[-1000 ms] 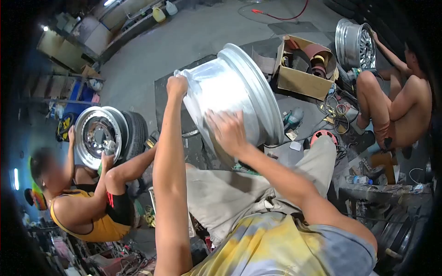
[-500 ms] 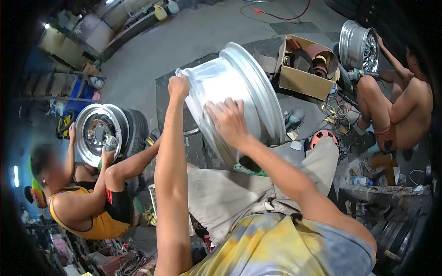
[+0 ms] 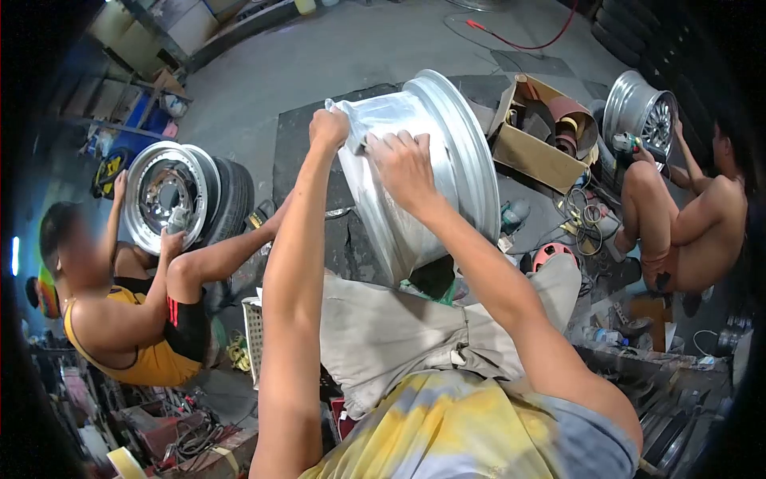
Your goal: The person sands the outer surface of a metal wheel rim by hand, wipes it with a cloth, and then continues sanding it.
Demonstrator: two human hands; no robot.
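Observation:
A bare silver wheel rim (image 3: 407,120) lies tilted on its side in front of my knees, its barrel facing me. At the far left lip, my left hand (image 3: 329,129) is closed round the rim's edge. My right hand (image 3: 401,166) presses on the barrel with curled fingers, a short way right of the left hand. A small dark edge shows at its fingertips; what it is, I cannot make out. The rim's lower edge sits close to my trousers.
An open cardboard box (image 3: 536,152) of abrasive rolls stands beyond the rim, at right. Cables (image 3: 586,223) lie below it. One person at left holds a tool at another rim (image 3: 170,191); another at right works on a spoked rim (image 3: 638,112).
My right hand has shifted up the barrel, and its fingers are more curled. The left hand keeps its hold on the lip. The whole view has tilted slightly.

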